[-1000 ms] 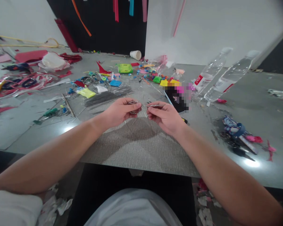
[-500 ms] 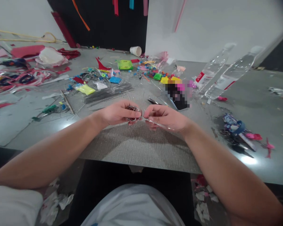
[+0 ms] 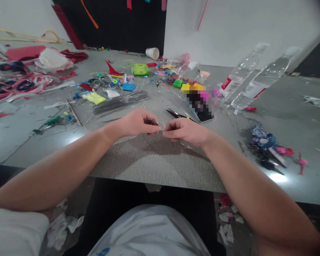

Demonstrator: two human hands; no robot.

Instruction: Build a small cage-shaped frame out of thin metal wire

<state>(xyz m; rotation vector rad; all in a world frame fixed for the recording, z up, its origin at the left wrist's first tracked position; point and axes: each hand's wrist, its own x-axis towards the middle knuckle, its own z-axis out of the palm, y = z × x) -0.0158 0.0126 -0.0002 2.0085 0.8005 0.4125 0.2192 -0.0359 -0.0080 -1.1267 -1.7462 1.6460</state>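
Above the front part of the table (image 3: pixel 154 170), my two hands meet nearly fingertip to fingertip. My left hand (image 3: pixel 134 122) is closed around a small loop of thin silvery wire (image 3: pixel 151 122), partly hidden behind the fingers. My right hand (image 3: pixel 188 132) pinches thumb against forefinger at a fine wire end, close to the left thumb. A few thin strands stick up between the hands. Just beyond the right hand lie black-handled scissors (image 3: pixel 178 115). Behind my left hand rests a bundle of straight thin wires (image 3: pixel 121 102).
Two clear bottles (image 3: pixel 241 71) stand at the right, near a blurred-out phone (image 3: pixel 200 106). Small coloured packets, including a yellow one (image 3: pixel 94 97), and loose bits lie across the middle. Pink scraps (image 3: pixel 26 53) cover the left. A paper cup (image 3: pixel 152 53) lies by the wall. Keys (image 3: pixel 266 161) lie right.
My right hand has turned and shifted slightly, with less wire showing beneath it, and more of the scissors is visible. My left hand still holds the wire loop. The view has tilted a little.
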